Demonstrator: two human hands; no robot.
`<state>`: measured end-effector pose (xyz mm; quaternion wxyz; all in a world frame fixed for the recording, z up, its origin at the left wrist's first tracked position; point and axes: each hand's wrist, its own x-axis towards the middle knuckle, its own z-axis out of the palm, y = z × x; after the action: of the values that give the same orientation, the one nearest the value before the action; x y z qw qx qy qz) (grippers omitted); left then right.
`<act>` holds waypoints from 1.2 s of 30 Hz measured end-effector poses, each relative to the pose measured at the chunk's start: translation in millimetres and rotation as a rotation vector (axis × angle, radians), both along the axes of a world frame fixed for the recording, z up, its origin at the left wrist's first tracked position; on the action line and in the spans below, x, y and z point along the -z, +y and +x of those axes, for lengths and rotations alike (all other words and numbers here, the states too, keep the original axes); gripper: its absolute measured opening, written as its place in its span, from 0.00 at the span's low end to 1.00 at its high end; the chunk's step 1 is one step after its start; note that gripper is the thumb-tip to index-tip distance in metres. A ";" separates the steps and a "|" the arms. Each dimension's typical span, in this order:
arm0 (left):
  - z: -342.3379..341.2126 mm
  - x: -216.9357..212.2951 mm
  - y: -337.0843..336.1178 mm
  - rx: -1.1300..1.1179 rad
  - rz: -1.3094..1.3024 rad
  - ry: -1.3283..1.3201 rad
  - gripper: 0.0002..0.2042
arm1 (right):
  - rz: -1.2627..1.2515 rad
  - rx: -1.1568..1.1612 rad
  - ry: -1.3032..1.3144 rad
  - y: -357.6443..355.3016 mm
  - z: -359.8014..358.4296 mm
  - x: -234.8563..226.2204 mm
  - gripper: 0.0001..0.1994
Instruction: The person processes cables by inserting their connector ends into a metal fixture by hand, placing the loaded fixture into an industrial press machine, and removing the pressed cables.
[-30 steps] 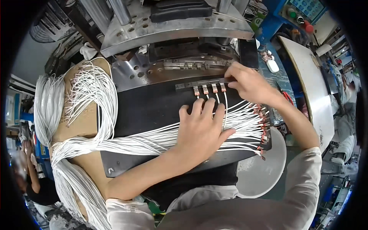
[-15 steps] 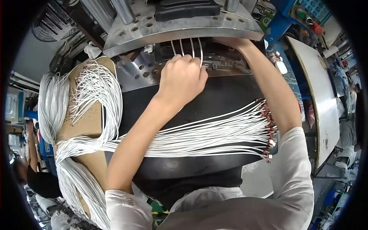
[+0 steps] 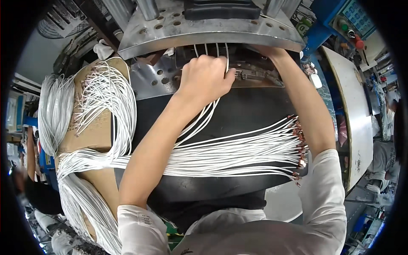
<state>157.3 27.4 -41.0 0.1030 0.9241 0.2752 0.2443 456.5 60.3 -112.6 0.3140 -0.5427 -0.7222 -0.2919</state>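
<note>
My left hand (image 3: 205, 77) is closed around several white cables (image 3: 217, 49) in front of the press. The cables run forward under the thick metal plate (image 3: 212, 36), and their tails curve back below my wrist. My right hand (image 3: 270, 50) reaches under the right part of that plate; its fingers are hidden there. Close to my left hand lies a metal mould part (image 3: 250, 74) on the lower plate. A wide bundle of white cables (image 3: 238, 155) with reddish-brown ends is spread across the black work surface (image 3: 259, 102) beneath my arms.
Coiled white cables (image 3: 55, 112) and loose cable ends (image 3: 100, 91) lie on cardboard (image 3: 91, 136) at the left. Metal posts (image 3: 148, 8) rise from the press plate. On the right stand a pale table (image 3: 350, 114) and a blue control box (image 3: 355, 19). Another person's arm (image 3: 31, 153) shows far left.
The view has shifted slightly. Cable tails now show curving out below my left hand, which keeps its hold. My right hand stays under the plate.
</note>
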 end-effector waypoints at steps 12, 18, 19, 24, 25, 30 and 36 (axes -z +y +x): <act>-4.0 12.5 -9.5 -0.071 0.335 -0.042 0.20 | -0.404 0.067 0.315 -43.1 -101.0 -67.6 0.22; -108.5 -30.6 -120.2 0.083 -0.398 -0.302 0.28 | -0.991 -0.678 0.656 -227.1 -164.2 -108.9 0.23; -139.9 -35.9 -144.3 0.238 -0.816 -0.311 0.31 | -1.239 -0.978 0.794 -265.2 -163.6 -104.1 0.24; -264.7 71.6 -243.8 0.235 -1.869 -0.494 0.31 | -2.082 -0.819 1.402 -406.7 -198.1 4.0 0.26; -275.2 83.2 -262.3 -0.060 -1.772 -0.478 0.29 | -1.811 -0.507 1.659 -447.4 -206.3 31.8 0.25; -299.6 181.2 -289.0 -0.251 -1.825 -1.065 0.27 | -0.491 -0.112 2.428 -470.9 -239.2 114.6 0.26; -266.1 161.8 -277.3 -0.743 -1.484 -0.921 0.26 | -0.413 -0.331 2.421 -475.7 -240.2 146.6 0.30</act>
<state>-108.8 -250.0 -202.8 0.6783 0.2888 0.5687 0.3647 216.3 -415.4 -259.2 0.7207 -0.4046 -0.0596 0.5598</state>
